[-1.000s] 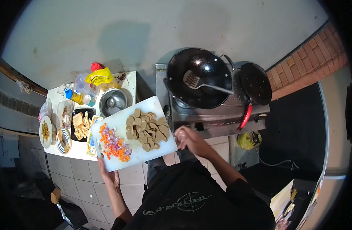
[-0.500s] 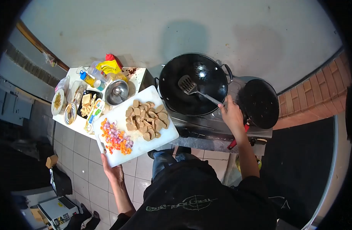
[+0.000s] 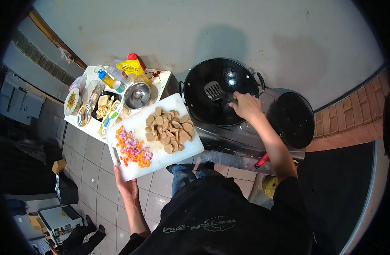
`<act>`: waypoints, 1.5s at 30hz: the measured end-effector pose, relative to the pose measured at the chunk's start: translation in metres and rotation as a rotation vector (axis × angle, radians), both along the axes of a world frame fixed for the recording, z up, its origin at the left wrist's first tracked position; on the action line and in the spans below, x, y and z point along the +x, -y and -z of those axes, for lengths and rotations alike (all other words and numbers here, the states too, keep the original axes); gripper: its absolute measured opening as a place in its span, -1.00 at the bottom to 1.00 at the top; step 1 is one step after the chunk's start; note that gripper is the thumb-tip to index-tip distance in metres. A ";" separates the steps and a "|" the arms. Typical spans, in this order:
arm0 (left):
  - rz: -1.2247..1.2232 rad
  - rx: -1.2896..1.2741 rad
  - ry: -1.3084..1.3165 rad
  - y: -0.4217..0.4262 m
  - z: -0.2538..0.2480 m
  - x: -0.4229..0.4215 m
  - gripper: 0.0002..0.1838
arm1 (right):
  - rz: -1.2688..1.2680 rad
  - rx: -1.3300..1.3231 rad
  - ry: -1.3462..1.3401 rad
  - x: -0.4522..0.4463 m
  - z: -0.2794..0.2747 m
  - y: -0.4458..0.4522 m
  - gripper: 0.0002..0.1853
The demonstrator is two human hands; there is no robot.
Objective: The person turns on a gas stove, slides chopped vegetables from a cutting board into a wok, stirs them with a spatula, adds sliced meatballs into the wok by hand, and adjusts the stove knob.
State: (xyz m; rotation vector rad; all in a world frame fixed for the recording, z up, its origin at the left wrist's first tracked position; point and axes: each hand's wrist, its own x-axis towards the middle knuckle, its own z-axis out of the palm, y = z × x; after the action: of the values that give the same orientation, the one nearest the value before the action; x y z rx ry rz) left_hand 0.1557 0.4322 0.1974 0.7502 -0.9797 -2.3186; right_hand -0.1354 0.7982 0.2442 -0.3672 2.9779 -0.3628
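Observation:
My left hand [image 3: 128, 188] grips the handle end of a white cutting board [image 3: 161, 157], fingers hidden beneath it. On the board lie sliced brown rounds [image 3: 169, 129] at the right and a pile of diced orange and purple vegetables [image 3: 134, 148] at the left. The board is held in the air, its right corner close to the black wok [image 3: 203, 112] on the stove. Inside the wok rests the slotted head of a spatula [image 3: 213, 90]. Over the wok's right side, my right hand [image 3: 247, 106] is closed around the spatula's handle, most of which it hides.
Left of the stove, a white table [image 3: 85, 135] holds a steel bowl [image 3: 137, 96], a yellow packet [image 3: 130, 68], a blue-capped bottle [image 3: 105, 77] and several plates of food. A black pan [image 3: 293, 121] sits right of the wok. A person's legs [image 3: 82, 238] show at lower left.
My right hand has moved left and up over the wok, nearer the spatula's head. The view has shifted slightly; the board stays in my left hand with its food in place.

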 end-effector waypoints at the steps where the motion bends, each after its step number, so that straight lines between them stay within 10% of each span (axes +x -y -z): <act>1: -0.001 0.001 -0.002 0.001 0.000 -0.001 -0.54 | -0.032 0.050 0.051 -0.006 0.000 0.003 -0.75; 45: -0.047 0.038 -0.057 0.003 0.006 -0.022 -0.58 | -0.283 0.439 -0.149 -0.033 -0.032 -0.009 -0.85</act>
State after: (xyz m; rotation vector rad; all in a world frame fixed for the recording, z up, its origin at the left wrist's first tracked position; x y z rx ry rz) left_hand 0.1337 0.4296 0.1909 0.7108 -0.8864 -2.3101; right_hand -0.1687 0.8069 0.2765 -0.7719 2.9657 0.3545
